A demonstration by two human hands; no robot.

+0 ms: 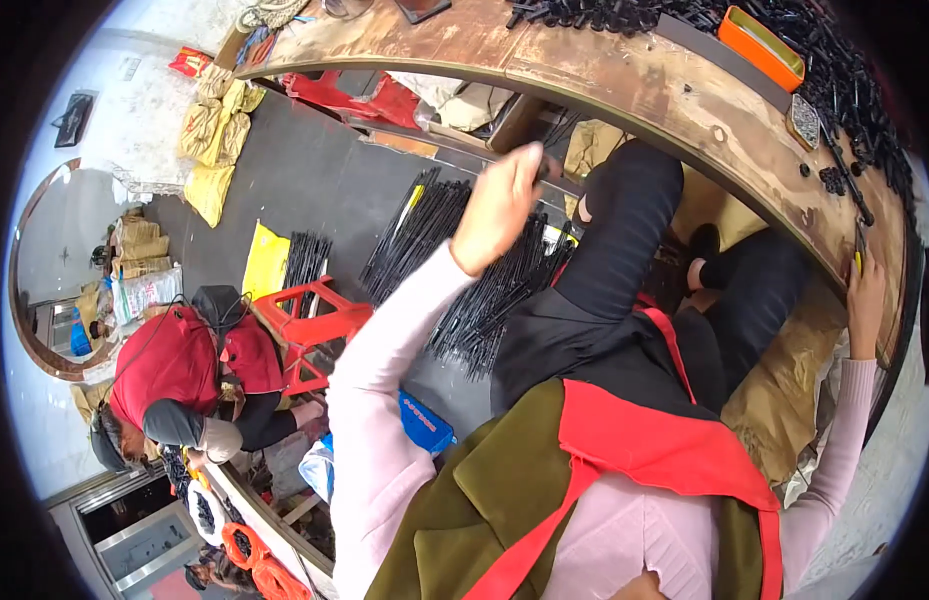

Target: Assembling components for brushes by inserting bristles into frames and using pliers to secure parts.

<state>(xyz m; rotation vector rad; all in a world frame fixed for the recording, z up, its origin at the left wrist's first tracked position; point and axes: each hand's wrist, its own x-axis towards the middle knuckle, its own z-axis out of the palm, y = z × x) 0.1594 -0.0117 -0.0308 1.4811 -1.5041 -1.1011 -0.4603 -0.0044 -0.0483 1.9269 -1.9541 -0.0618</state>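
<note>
My left hand is raised over the floor beside the workbench, its fingers curled together. A small dark thing shows at its fingertips, too blurred to name. Below that hand lie bundles of long thin black rods. At the right end of the wooden workbench, my right hand rests by the edge, closed on a small tool with a yellow handle; its kind is partly hidden by my fingers. Just beyond the tool lies a black rod-shaped part.
A heap of small black parts covers the bench's far right, around an orange box. A red plastic stool stands on the floor at left. Behind it, a person in red bends over another bench. Yellow sacks lean on the wall.
</note>
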